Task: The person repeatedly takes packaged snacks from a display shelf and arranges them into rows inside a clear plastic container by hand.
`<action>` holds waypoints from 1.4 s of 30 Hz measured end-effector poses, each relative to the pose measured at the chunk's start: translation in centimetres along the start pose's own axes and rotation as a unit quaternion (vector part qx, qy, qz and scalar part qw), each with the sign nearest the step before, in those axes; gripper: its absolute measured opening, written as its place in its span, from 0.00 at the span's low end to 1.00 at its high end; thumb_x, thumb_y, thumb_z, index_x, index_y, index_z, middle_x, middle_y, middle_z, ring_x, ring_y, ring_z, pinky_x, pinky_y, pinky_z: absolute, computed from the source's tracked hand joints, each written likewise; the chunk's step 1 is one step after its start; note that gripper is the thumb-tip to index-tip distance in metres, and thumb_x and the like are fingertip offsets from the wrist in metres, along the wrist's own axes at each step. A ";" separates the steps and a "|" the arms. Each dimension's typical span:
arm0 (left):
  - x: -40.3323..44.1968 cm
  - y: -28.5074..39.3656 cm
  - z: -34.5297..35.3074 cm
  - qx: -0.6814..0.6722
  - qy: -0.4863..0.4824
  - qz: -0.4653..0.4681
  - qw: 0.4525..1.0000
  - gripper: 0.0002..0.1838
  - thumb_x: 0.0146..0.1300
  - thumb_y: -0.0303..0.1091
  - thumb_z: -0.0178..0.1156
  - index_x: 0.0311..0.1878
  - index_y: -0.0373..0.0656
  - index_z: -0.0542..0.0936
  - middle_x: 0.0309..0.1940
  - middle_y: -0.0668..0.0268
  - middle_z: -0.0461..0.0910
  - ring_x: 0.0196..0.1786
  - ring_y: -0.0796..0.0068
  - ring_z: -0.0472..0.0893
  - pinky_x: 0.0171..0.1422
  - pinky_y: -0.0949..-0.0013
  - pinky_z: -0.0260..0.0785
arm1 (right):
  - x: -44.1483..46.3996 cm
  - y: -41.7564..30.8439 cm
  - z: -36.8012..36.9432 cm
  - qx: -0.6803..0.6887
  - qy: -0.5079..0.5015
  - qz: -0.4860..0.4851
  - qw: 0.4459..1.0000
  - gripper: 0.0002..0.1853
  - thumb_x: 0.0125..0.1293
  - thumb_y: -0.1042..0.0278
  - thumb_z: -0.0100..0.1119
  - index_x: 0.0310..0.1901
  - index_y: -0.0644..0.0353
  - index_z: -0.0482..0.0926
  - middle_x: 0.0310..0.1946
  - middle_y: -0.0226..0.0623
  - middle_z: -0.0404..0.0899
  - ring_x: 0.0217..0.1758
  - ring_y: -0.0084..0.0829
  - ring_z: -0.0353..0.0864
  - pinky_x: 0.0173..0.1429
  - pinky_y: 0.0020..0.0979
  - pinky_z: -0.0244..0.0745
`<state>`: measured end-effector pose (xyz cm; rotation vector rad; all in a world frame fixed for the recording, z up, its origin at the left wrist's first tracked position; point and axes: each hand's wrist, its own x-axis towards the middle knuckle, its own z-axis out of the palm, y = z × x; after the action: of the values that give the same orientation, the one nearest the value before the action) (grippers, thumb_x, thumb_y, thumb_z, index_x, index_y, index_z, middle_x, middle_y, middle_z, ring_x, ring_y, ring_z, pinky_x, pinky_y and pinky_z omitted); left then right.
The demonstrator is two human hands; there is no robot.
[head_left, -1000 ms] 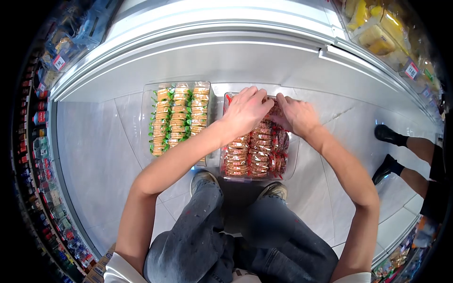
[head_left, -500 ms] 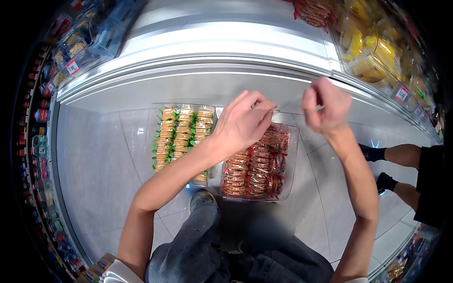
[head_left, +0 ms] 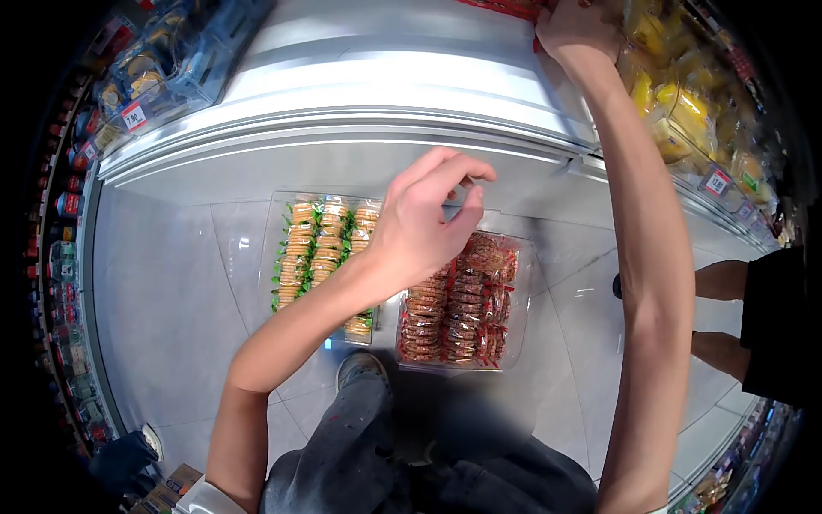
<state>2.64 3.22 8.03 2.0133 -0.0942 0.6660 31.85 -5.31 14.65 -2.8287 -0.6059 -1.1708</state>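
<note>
Red-wrapped packets (head_left: 507, 7) lie immediately left of the nearer right hand (head_left: 584, 32), grip unclear; left hand (head_left: 435, 206) hangs loosely open.

Head-worn view, forward and downward

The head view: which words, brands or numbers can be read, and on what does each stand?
"7.90": left price tag
"13.80": right price tag, small, less certain
Too small or blurred to read: the smaller tag beside "7.90", cardboard boxes, left-shelf packages.
</note>
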 end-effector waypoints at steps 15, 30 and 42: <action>0.3 -0.5 0.6 -0.245 -0.089 -0.201 0.944 0.13 0.76 0.23 0.60 0.60 0.36 0.82 0.52 0.69 0.83 0.45 0.88 0.77 0.46 0.76 0.74 | -0.8 1.8 -4.3 0.231 -0.118 0.021 0.966 0.37 0.69 0.47 0.69 0.72 0.62 0.74 0.54 0.63 0.86 0.60 0.66 0.84 0.68 0.55 0.80; 0.5 -1.4 0.6 -0.346 -0.116 -0.263 0.893 0.26 0.74 0.32 0.72 0.72 0.38 0.77 0.53 0.64 0.87 0.52 0.79 0.86 0.59 0.70 0.81 | -20.6 3.3 -13.5 0.488 -0.248 -0.174 0.819 0.33 0.56 0.71 0.82 0.60 0.65 0.72 0.62 0.49 0.69 0.60 0.51 0.81 0.59 0.45 0.81; -5.8 -5.9 7.1 0.017 -0.310 -0.093 0.946 0.17 0.68 0.32 0.73 0.58 0.39 0.86 0.50 0.54 0.91 0.53 0.53 0.90 0.61 0.56 0.83 | -29.5 7.0 -7.6 0.302 -0.474 -0.168 0.810 0.18 0.71 0.66 0.68 0.61 0.55 0.79 0.40 0.49 0.89 0.42 0.59 0.88 0.48 0.55 0.84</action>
<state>2.68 -0.81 -2.10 2.1649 -0.2620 -0.1028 10.29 -23.19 0.79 -2.5504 -1.2446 0.5320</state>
